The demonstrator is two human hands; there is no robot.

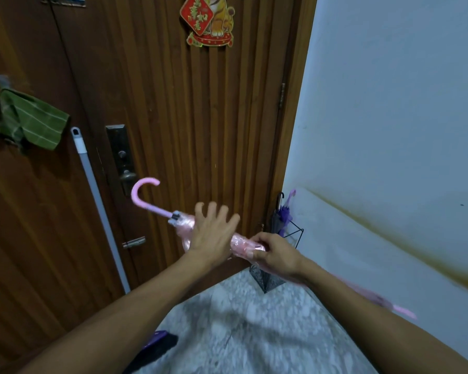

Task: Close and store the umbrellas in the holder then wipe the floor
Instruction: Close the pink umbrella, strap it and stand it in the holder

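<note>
Two bare hands work on one pink umbrella (239, 242), closed and held roughly level in front of a brown wooden door (200, 117). Its hooked handle (143, 194) points up-left toward the door lock (120, 155); the tip end runs down-right past the right forearm and is motion-blurred. The left hand (212, 233) lies over the bunched canopy near the handle end, fingers spread and nearly straight, palm pressing on the plastic; no curl round the shaft visible. The right hand (274, 253) grips the canopy further along, fingers and thumb curled round the folded material.

The umbrella holder (268, 279), a dark wire stand, sits on the floor in the corner between door and white wall (389, 103), just behind the right hand. It already contains a dark umbrella (276, 220) and a purple umbrella (287, 211), both upright.

A mop handle (97, 201) leans against the door at left. A green striped cloth (27, 120) hangs above it. Speckled grey floor (241, 333) below; a dark, partly purple object (157, 346) lies at lower left, possibly another umbrella, too cropped to confirm.
</note>
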